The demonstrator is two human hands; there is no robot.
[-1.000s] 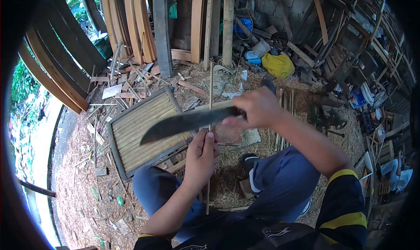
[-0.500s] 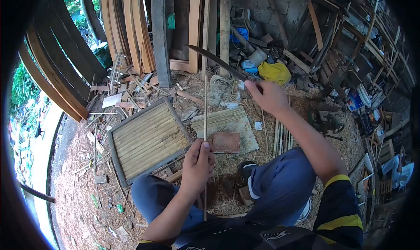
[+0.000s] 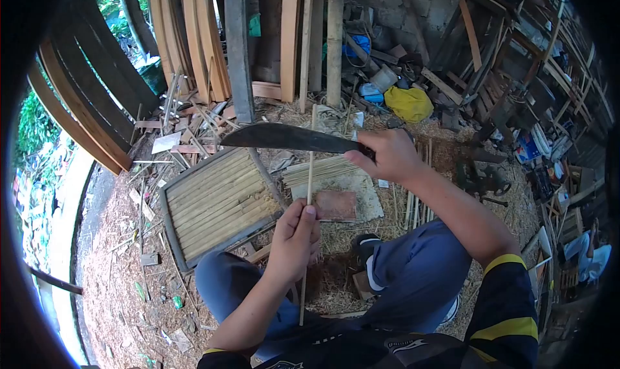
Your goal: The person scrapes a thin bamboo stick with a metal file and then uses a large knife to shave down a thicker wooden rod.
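The left hand (image 3: 295, 235) pinches a thin bamboo stick (image 3: 309, 175) upright between the knees. The right hand (image 3: 386, 154), fist closed on a machete (image 3: 290, 138), has swung the blade down from overhead, level across the stick's upper end.

Machete (image 3: 290, 138) across upright bamboo stick (image 3: 310, 156)
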